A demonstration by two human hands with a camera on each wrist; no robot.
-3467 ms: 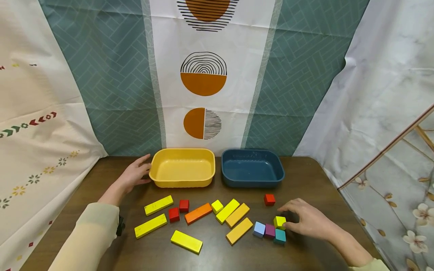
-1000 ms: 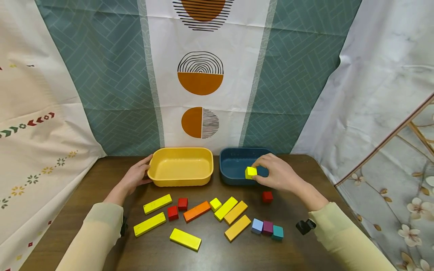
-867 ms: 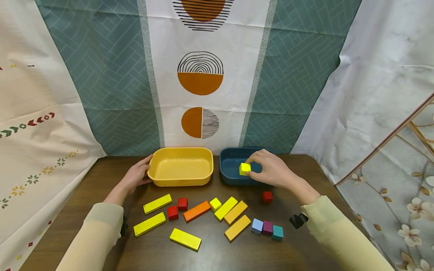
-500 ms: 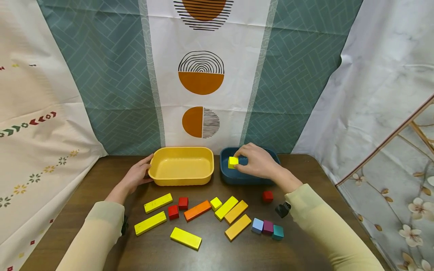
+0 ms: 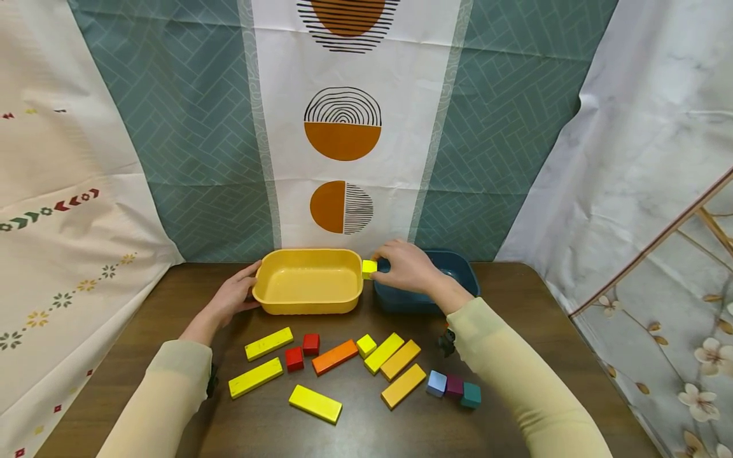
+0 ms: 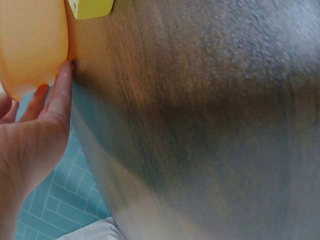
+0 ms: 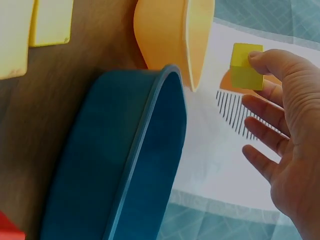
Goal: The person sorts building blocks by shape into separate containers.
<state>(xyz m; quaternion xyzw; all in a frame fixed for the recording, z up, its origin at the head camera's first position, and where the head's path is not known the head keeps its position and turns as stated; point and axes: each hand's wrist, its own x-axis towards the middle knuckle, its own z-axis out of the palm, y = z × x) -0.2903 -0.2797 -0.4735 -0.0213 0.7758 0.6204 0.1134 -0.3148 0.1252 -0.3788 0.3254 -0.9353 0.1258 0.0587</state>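
Between thumb and forefinger, my right hand (image 5: 408,267) pinches a small yellow cube (image 5: 369,268). In the right wrist view that cube (image 7: 246,66) is raised above the rims, and the other fingers stay spread. The hand overlaps the blue tray (image 5: 458,270) in the head view, with the cube right at the right rim of the yellow tray (image 5: 309,306). My left hand (image 5: 231,299) rests against the yellow tray's left end; in the left wrist view its fingers (image 6: 61,92) are extended along the tray wall.
In front of the trays lie yellow planks (image 5: 315,403), an orange plank (image 5: 335,357), amber planks (image 5: 403,386), red cubes (image 5: 294,359) and another yellow cube (image 5: 366,345). Light blue (image 5: 436,383), purple and teal cubes sit in a row. A red cube is mostly hidden behind the right sleeve.
My right hand picked up the yellow cube from beside the teal cube and carried it up, then left across the blue tray to the yellow tray's rim. The left hand stayed at the yellow tray.
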